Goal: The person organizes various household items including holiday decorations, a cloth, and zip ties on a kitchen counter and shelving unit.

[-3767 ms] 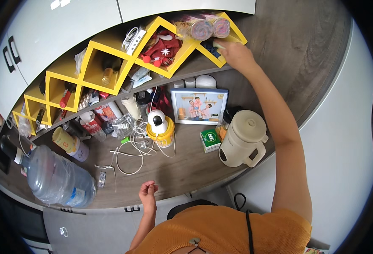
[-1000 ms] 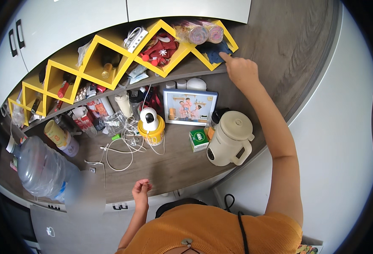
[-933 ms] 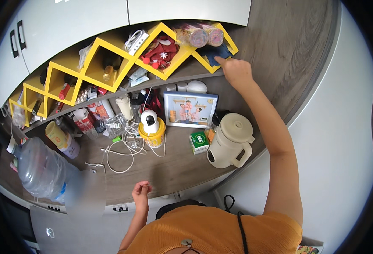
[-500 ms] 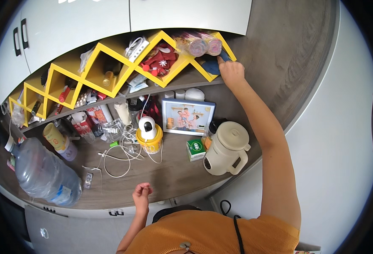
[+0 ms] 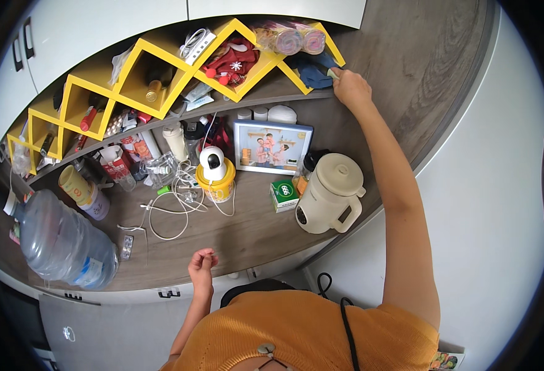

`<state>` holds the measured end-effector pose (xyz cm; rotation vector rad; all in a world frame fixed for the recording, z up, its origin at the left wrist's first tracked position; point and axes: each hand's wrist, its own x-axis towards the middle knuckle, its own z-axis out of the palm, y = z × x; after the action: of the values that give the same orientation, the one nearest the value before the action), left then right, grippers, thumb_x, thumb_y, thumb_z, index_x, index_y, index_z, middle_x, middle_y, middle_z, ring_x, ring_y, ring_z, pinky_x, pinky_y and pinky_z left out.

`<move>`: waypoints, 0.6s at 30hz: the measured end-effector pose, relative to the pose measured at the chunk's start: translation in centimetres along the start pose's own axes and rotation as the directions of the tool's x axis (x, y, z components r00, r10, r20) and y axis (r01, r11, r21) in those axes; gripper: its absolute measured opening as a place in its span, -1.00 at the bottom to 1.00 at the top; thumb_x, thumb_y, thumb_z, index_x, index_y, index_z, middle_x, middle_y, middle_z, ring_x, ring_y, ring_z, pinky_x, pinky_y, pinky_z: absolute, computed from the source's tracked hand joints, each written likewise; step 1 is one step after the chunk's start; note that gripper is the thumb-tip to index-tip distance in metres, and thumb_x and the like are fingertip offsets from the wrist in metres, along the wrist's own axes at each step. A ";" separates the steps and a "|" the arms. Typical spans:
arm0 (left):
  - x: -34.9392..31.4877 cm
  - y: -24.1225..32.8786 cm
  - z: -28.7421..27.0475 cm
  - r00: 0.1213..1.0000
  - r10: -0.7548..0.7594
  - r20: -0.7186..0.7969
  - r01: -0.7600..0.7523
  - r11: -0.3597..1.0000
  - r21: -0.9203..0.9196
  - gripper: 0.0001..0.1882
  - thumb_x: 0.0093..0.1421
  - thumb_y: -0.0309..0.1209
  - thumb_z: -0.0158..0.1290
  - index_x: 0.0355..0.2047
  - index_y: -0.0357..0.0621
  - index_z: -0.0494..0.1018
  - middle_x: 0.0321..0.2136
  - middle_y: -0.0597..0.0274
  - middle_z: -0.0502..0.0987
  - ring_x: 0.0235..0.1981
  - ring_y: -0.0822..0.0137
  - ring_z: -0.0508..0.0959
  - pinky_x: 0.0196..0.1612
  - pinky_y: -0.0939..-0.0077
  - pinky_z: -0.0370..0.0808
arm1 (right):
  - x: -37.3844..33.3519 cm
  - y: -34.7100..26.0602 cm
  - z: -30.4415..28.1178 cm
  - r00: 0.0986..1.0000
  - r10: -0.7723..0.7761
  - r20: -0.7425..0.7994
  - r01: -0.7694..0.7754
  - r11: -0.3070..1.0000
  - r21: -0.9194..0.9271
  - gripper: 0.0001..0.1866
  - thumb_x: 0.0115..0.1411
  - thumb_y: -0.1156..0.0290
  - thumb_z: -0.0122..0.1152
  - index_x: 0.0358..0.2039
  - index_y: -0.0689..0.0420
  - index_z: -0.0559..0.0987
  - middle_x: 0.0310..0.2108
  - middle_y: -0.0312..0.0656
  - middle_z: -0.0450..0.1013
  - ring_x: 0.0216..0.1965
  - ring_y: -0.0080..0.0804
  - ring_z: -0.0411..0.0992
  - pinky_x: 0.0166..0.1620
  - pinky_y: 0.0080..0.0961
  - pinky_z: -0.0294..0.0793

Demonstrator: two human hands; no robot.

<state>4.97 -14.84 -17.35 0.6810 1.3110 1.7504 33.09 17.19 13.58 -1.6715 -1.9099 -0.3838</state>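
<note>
My right hand (image 5: 352,88) reaches up to the right end of the yellow zigzag shelf (image 5: 235,25). Its fingers are closed on a blue cloth (image 5: 314,74) that lies in the lowest opening there, with a pale green bit showing at the fingertips. Just above the cloth, two clear-wrapped round packs with pinkish ends (image 5: 289,42) rest in the shelf. Over the counter's front edge hovers my left hand (image 5: 203,267), its fingers curled against the thumb and nothing visible in them.
On the counter stand a cream jug-shaped appliance (image 5: 331,191), a green-and-white box (image 5: 283,195), a framed photo (image 5: 272,146) and a white camera on a yellow tub (image 5: 216,185). White cables (image 5: 170,210) lie loose beside it. A large water bottle (image 5: 68,241) leans at left.
My right hand has shifted slightly right and taken hold of the blue cloth, drawing it toward the shelf opening's edge. My left hand stays curled. The whole view has tipped a little.
</note>
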 end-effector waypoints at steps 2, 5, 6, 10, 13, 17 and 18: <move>-0.1 0.2 -0.3 1.000 0.007 -0.011 -0.008 1.000 -0.003 -0.89 0.17 -0.51 -0.11 -0.36 -0.20 0.43 -0.44 0.33 0.45 -0.50 0.52 0.43 -0.34 0.62 0.42 | -0.2 -0.9 0.6 0.997 0.042 0.066 -0.046 0.997 0.056 -0.65 0.06 0.29 -0.02 -0.10 -0.15 0.47 -0.28 0.01 0.44 -0.23 -0.09 0.42 -0.14 -0.24 0.38; -0.1 0.4 -0.8 1.000 0.007 -0.022 -0.007 1.000 0.000 -0.89 0.18 -0.50 -0.11 -0.37 -0.19 0.43 -0.43 0.33 0.45 -0.50 0.52 0.43 -0.34 0.62 0.43 | -1.3 -2.0 2.3 0.996 0.014 0.084 -0.023 0.993 0.115 -0.65 0.06 0.28 -0.02 -0.10 -0.13 0.48 -0.29 0.02 0.44 -0.23 -0.07 0.41 -0.13 -0.24 0.38; -0.1 0.3 -0.9 1.000 0.008 -0.016 -0.008 1.000 -0.005 -0.89 0.18 -0.50 -0.11 -0.37 -0.19 0.43 -0.43 0.33 0.45 -0.50 0.51 0.43 -0.34 0.61 0.43 | -1.5 -1.9 2.6 0.997 0.014 0.074 -0.024 0.990 0.139 -0.65 0.06 0.28 -0.02 -0.10 -0.13 0.48 -0.28 0.03 0.44 -0.23 -0.07 0.41 -0.13 -0.24 0.38; -0.2 0.1 -1.0 1.000 -0.004 0.015 0.004 1.000 0.009 -0.89 0.18 -0.49 -0.10 -0.36 -0.19 0.43 -0.44 0.34 0.45 -0.50 0.51 0.43 -0.34 0.61 0.43 | -2.5 -1.7 1.3 0.997 -0.013 0.072 0.009 0.998 0.063 -0.67 0.06 0.29 -0.01 -0.13 -0.12 0.49 -0.33 0.00 0.45 -0.27 -0.06 0.42 -0.17 -0.22 0.39; -0.4 0.3 -1.7 1.000 0.010 -0.004 -0.010 1.000 0.018 -0.89 0.17 -0.48 -0.09 -0.37 -0.19 0.43 -0.44 0.34 0.45 -0.50 0.51 0.43 -0.34 0.61 0.43 | -5.0 -2.7 -2.2 0.994 -0.097 0.043 0.098 0.995 -0.033 -0.69 0.04 0.33 0.02 -0.15 -0.13 0.51 -0.40 -0.02 0.47 -0.33 -0.07 0.44 -0.23 -0.23 0.42; 0.2 -0.1 -2.2 0.999 -0.028 -0.031 0.029 0.999 0.029 -0.89 0.17 -0.45 -0.08 -0.37 -0.19 0.43 -0.44 0.33 0.46 -0.48 0.49 0.45 -0.34 0.58 0.45 | -6.3 -3.2 -3.5 0.963 -0.247 -0.109 0.235 0.966 -0.108 -0.67 0.01 0.37 0.07 -0.15 -0.15 0.48 -0.55 -0.07 0.46 -0.49 -0.12 0.46 -0.40 -0.27 0.45; 0.5 0.0 -2.0 1.000 -0.019 -0.019 0.020 0.999 0.041 -0.89 0.17 -0.45 -0.08 -0.37 -0.18 0.43 -0.44 0.33 0.46 -0.49 0.49 0.45 -0.34 0.58 0.45 | -5.6 -3.3 -2.6 0.951 -0.283 -0.122 0.266 0.954 -0.136 -0.68 0.01 0.38 0.06 -0.16 -0.12 0.48 -0.57 -0.10 0.47 -0.52 -0.15 0.46 -0.43 -0.30 0.45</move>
<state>3.12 -15.41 -18.03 0.6744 1.3656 1.7222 30.77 10.59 12.84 -1.4075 -2.0509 -0.7186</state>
